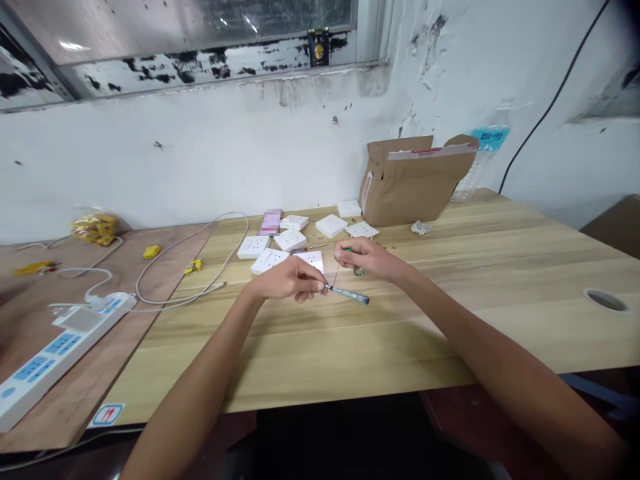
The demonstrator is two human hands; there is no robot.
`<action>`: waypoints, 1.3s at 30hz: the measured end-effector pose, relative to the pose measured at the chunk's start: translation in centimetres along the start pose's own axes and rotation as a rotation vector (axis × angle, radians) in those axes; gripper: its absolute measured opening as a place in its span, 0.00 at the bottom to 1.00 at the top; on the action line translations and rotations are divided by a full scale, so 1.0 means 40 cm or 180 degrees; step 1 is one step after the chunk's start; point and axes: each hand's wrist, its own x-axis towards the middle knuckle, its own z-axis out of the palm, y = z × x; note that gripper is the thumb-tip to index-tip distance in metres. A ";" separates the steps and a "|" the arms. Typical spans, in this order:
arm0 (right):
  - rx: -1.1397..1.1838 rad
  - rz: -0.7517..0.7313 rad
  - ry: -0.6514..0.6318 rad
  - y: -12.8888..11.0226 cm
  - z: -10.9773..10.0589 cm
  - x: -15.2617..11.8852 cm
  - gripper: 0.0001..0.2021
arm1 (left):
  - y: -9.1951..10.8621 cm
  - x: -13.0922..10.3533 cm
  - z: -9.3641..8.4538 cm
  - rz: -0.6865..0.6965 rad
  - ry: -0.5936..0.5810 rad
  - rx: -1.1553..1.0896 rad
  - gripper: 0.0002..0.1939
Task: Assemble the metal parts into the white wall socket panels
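The wooden table (400,353) bears a cardboard box (417,190) between one and two o'clock from the hands. The left hand (295,279) pinches a screwdriver (351,295) near its thin end, fingertips closed; its handle points toward four o'clock. The right hand (369,257), near three o'clock of the left, has fingers closed on a thin green wire (359,273). White sockets (254,247) lie from ten to twelve.

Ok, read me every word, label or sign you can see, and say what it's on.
"飘雪", first character less certain: blue label on the clear bottle.
Red print on the cardboard box: too small to read.
Purple packet: blurred out.
Black packet: too small.
Blue-framed sticker: red mark, no readable words.
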 end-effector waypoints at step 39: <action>-0.1282 0.0049 0.0796 0.001 0.020 0.008 0.15 | -0.043 0.038 -0.028 0.0394 0.2677 -0.0173 0.18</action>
